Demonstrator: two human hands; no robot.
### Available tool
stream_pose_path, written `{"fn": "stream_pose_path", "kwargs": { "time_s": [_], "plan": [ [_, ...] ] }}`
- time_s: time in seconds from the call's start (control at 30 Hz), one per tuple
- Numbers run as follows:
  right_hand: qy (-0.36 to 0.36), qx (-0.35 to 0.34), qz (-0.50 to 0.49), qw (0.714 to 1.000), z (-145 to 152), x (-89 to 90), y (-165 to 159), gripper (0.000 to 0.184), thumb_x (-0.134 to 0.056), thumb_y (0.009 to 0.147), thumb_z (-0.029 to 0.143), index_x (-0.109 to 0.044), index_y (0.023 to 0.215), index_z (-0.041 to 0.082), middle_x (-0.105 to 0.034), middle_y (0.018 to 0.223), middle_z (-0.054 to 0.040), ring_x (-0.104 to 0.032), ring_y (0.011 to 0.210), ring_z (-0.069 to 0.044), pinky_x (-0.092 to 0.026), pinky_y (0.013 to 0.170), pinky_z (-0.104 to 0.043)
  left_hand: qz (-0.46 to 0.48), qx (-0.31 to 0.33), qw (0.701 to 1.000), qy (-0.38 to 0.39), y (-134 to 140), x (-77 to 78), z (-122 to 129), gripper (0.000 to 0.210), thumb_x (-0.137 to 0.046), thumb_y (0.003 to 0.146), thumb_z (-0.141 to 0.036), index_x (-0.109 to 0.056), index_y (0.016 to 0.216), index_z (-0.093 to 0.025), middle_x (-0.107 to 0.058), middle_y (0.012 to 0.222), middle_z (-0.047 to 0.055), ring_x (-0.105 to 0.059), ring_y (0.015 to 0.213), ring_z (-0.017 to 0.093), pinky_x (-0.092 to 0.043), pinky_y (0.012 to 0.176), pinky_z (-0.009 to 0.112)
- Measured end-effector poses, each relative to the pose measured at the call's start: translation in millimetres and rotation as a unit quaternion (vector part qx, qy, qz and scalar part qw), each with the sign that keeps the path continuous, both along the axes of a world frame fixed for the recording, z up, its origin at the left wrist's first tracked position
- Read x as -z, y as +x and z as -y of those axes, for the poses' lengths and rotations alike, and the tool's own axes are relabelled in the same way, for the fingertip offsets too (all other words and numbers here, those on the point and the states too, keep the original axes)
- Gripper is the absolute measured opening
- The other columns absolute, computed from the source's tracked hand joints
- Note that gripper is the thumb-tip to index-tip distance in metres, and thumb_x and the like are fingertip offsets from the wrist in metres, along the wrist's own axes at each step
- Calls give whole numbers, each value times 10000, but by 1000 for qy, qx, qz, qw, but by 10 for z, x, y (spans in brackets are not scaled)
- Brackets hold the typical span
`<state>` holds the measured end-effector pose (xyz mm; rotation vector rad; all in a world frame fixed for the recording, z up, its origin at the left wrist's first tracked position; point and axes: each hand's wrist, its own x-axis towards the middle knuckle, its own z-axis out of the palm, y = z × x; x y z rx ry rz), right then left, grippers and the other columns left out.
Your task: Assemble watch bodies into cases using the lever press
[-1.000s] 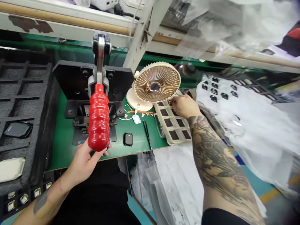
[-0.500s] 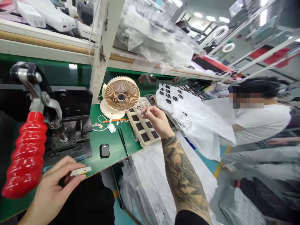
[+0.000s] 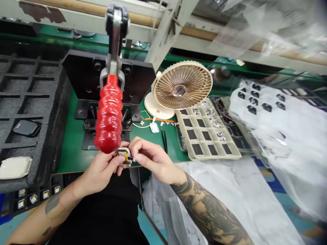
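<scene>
My left hand (image 3: 99, 170) is closed round the edges of a small open watch case (image 3: 124, 155), its inside facing up and showing yellow and a dark rim. At the case's right side, the thumb and forefinger of my right hand (image 3: 157, 161) pinch a small piece (image 3: 133, 159), dark with a pale end. Whether this piece is joined to the case I cannot tell. The red grip (image 3: 108, 112) of a lever press hangs just above my left hand, covering part of its fingers. Black tweezers (image 3: 164, 140) lie beyond my right hand.
A cream fan (image 3: 182, 86) stands behind a compartment tray (image 3: 192, 157) of small parts. On the left, a foam tray (image 3: 48, 126) holds a dark watch (image 3: 27, 128) and a white case (image 3: 15, 167). More yellow-and-white cases (image 3: 33, 198) sit below. White sheeting (image 3: 288, 136) bears black pieces.
My right hand has left the compartment tray and come to the watch case in my left hand. The case now faces up. The view has swung left and down.
</scene>
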<state>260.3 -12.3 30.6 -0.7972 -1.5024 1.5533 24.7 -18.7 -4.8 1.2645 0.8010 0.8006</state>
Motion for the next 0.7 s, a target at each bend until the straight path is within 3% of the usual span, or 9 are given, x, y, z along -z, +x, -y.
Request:
{"fn": "stream_pose_path", "kwargs": {
  "time_s": [0.2,0.4,0.57,0.7],
  "plan": [
    [-20,18,11,1000,-14,-28,-26,263,-698,1115,454,-650,1000,222,-586,1031,-44,-565,932,-189,-509,879,-349,-17,3,1000,14,-83,55,-3,428,-560,1190,-442,-664,1517,-186,-712,866,20,-673,695,154,-548,697,285],
    [-33,-6,57,998,-15,56,-92,344,-689,1112,535,-625,990,219,-571,1003,-25,-528,892,-166,-523,852,-315,-130,19,984,120,-172,1,-16,411,-511,1206,-397,-635,1556,-222,-693,816,-8,-657,754,175,-511,770,292],
    [-55,19,41,997,5,153,-191,319,-759,1081,508,-598,1147,241,-621,1039,-13,-635,945,-161,-591,943,-340,-170,8,973,158,-219,-59,-21,398,-484,1204,-361,-618,1550,-219,-697,816,-14,-668,740,173,-506,739,273],
    [-72,20,42,996,18,153,-237,383,-869,1002,508,-620,1015,216,-672,932,7,-666,824,-133,-582,819,-291,-200,31,956,212,-274,-121,-31,334,-504,1171,-297,-690,1436,-214,-732,833,2,-668,686,169,-522,685,250]
  ]
}}
